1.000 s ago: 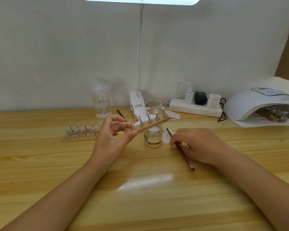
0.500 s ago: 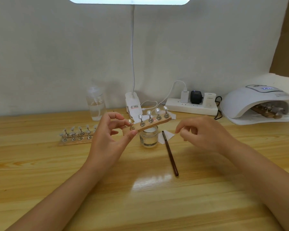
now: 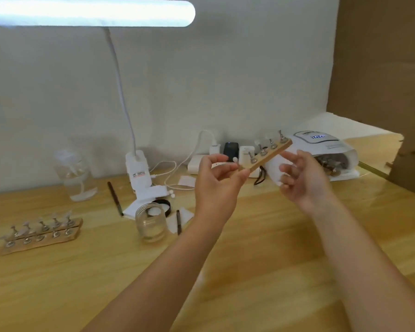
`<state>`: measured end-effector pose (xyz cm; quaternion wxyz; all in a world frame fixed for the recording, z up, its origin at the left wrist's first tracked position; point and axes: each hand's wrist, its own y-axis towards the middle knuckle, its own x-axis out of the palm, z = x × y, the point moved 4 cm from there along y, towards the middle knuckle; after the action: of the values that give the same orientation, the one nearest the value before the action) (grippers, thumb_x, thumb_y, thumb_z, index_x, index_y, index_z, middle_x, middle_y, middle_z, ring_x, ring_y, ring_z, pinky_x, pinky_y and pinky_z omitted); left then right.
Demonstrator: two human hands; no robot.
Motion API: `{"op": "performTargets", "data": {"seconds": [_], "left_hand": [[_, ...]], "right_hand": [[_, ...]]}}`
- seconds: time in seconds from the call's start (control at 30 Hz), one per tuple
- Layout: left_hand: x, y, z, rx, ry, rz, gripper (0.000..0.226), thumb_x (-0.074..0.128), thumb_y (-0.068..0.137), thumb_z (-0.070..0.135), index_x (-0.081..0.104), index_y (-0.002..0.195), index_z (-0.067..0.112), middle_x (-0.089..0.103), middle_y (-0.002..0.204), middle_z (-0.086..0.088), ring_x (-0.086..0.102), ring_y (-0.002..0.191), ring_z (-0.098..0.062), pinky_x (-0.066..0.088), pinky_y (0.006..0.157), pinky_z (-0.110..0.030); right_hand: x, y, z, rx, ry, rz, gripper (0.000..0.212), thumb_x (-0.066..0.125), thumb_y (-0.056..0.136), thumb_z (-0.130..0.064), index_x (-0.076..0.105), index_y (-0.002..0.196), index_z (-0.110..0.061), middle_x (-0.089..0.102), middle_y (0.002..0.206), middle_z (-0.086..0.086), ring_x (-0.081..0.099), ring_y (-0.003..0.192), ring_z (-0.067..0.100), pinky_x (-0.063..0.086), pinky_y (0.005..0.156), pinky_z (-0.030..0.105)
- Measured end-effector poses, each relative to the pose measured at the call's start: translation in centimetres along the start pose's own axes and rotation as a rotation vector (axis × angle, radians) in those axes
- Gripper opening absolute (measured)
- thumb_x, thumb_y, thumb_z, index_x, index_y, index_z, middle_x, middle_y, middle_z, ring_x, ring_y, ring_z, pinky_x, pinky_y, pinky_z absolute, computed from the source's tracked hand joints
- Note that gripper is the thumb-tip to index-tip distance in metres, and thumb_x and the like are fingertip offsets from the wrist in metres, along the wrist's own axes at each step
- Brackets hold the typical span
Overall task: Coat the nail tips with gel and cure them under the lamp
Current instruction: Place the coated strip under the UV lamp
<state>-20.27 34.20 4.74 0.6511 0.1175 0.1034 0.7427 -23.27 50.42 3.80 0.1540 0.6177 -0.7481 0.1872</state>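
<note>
In front of the curing lamp (image 3: 321,149) at the right end of the table (image 3: 261,271), the wooden strip (image 3: 267,155) with its row of nail tips on metal stands was up in the air, tilted with its far end raised toward the lamp's mouth. The left hand (image 3: 216,185) pinched the strip's near end between thumb and fingers, while the right hand (image 3: 302,180) hovered just beside its far end with fingers loosely spread, holding nothing; whether a fingertip touched the wood could not be told. A second earlier the strip had been held low over the glass jar (image 3: 151,222) and the right hand had been on the brush (image 3: 178,221); half a second earlier that hand had let go of the brush, which now lay on the table beside the jar. Since then the strip had travelled well to the right, away from the jar and close to the lamp, in which another strip already seemed to sit. That read as the coating of this strip being finished and the curing step beginning, with the free hand probably coming to steady or take the far end for sliding it in. Off to the left, two more strips of tips (image 3: 42,232) lay side by side, with a second brush (image 3: 114,198), a clear bottle (image 3: 73,176) and the clip-on desk lamp (image 3: 139,173) behind, and a power strip (image 3: 225,161) against the wall.
</note>
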Motion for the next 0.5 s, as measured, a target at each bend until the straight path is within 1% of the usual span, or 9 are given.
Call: {"op": "performTargets", "data": {"seconds": [0.07, 0.13, 0.23, 0.3, 0.33, 0.37, 0.43, 0.5], "left_hand": [[3.0, 1.0, -1.3, -0.04, -0.059, -0.016, 0.031, 0.071, 0.078, 0.014, 0.047, 0.09, 0.029, 0.067, 0.088, 0.007, 0.06, 0.075, 0.006, 0.044, 0.061, -0.005], [5.5, 1.8, -2.4, -0.063, -0.061, -0.108, 0.031, 0.071, 0.078, 0.016, 0.048, 0.093, 0.03, 0.066, 0.087, 0.009, 0.06, 0.074, 0.008, 0.044, 0.061, -0.005], [8.5, 3.2, -3.5, -0.1, -0.048, -0.291, 0.033, 0.072, 0.078, 0.017, 0.05, 0.099, 0.031, 0.068, 0.085, 0.011, 0.061, 0.077, 0.006, 0.048, 0.071, -0.014], [9.5, 4.1, -4.2, -0.135, -0.058, -0.36, 0.033, 0.071, 0.078, 0.018, 0.051, 0.101, 0.031, 0.069, 0.087, 0.011, 0.063, 0.078, 0.004, 0.049, 0.068, -0.013], [9.7, 4.4, -4.6, -0.149, -0.058, -0.374, 0.033, 0.071, 0.079, 0.019, 0.051, 0.103, 0.03, 0.069, 0.089, 0.011, 0.063, 0.078, 0.004, 0.05, 0.065, -0.012], [9.7, 4.7, -5.0, -0.16, -0.051, -0.381, 0.033, 0.071, 0.079, 0.02, 0.052, 0.105, 0.03, 0.069, 0.091, 0.01, 0.064, 0.079, 0.004, 0.05, 0.066, -0.012], [9.5, 5.3, -5.7, -0.17, -0.015, -0.387, 0.035, 0.071, 0.078, 0.021, 0.053, 0.108, 0.029, 0.069, 0.096, 0.007, 0.064, 0.085, 0.0, 0.052, 0.076, -0.018], [9.0, 5.6, -6.1, -0.158, 0.025, -0.386, 0.038, 0.071, 0.077, 0.019, 0.054, 0.109, 0.029, 0.07, 0.097, 0.004, 0.064, 0.091, -0.005, 0.049, 0.083, -0.022]], "right_hand": [[-1.7, 0.5, -0.5, -0.032, 0.155, 0.07, 0.032, 0.039, 0.097, -0.037, 0.062, 0.089, -0.017, 0.049, 0.05, -0.006, 0.032, 0.035, 0.005, 0.03, 0.037, 0.012], [-3.2, 1.0, -1.0, -0.076, 0.241, 0.142, 0.035, 0.039, 0.097, -0.039, 0.062, 0.089, -0.015, 0.047, 0.052, -0.005, 0.031, 0.035, 0.005, 0.03, 0.036, 0.012], [-5.4, 1.9, -1.7, -0.138, 0.283, 0.213, 0.036, 0.039, 0.096, -0.041, 0.061, 0.083, -0.016, 0.047, 0.049, -0.005, 0.032, 0.036, 0.005, 0.029, 0.035, 0.012], [-6.6, 2.4, -2.2, -0.123, 0.291, 0.219, 0.039, 0.04, 0.095, -0.044, 0.06, 0.079, -0.014, 0.045, 0.05, -0.004, 0.032, 0.036, 0.006, 0.028, 0.034, 0.012], [-7.2, 2.6, -2.4, -0.099, 0.273, 0.222, 0.041, 0.042, 0.094, -0.046, 0.059, 0.077, -0.014, 0.044, 0.049, -0.004, 0.031, 0.035, 0.006, 0.027, 0.033, 0.012], [-7.8, 2.8, -2.5, -0.073, 0.225, 0.229, 0.041, 0.044, 0.093, -0.047, 0.059, 0.075, -0.013, 0.045, 0.048, -0.003, 0.032, 0.034, 0.005, 0.027, 0.033, 0.012], [-8.6, 3.2, -2.6, -0.026, 0.073, 0.263, 0.037, 0.051, 0.09, -0.045, 0.06, 0.075, -0.013, 0.05, 0.045, -0.004, 0.035, 0.033, 0.004, 0.03, 0.033, 0.012], [-9.0, 3.5, -2.4, 0.016, -0.012, 0.268, 0.027, 0.057, 0.088, -0.037, 0.059, 0.077, -0.013, 0.054, 0.043, -0.004, 0.039, 0.031, 0.004, 0.034, 0.032, 0.012]]}}
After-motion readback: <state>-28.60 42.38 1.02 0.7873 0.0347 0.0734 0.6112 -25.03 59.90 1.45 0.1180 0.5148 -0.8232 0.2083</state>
